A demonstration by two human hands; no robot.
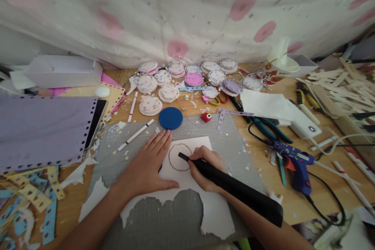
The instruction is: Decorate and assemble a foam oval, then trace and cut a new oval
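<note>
My left hand [152, 164] lies flat on a torn-edged sheet of white paper [202, 144], fingers stretched out towards a round blue lid [170, 118]. A thin brown circle [181, 157] is drawn on the paper, right of those fingers. My right hand [206, 166] is closed around a long black pen-shaped tool [234, 185], whose exact kind I cannot make out. Its flat dark tip is over the inside of the circle; whether it touches the paper I cannot tell. Under the paper is a grey cutting mat [152, 226].
Several layered paper rosettes [166, 93] stand at the back. A blue glue gun [297, 164] with a cable and pliers [271, 129] lie right. White pens [136, 134], a red hole punch [206, 117], purple sheets [43, 129] and paper scraps [35, 195] surround the mat.
</note>
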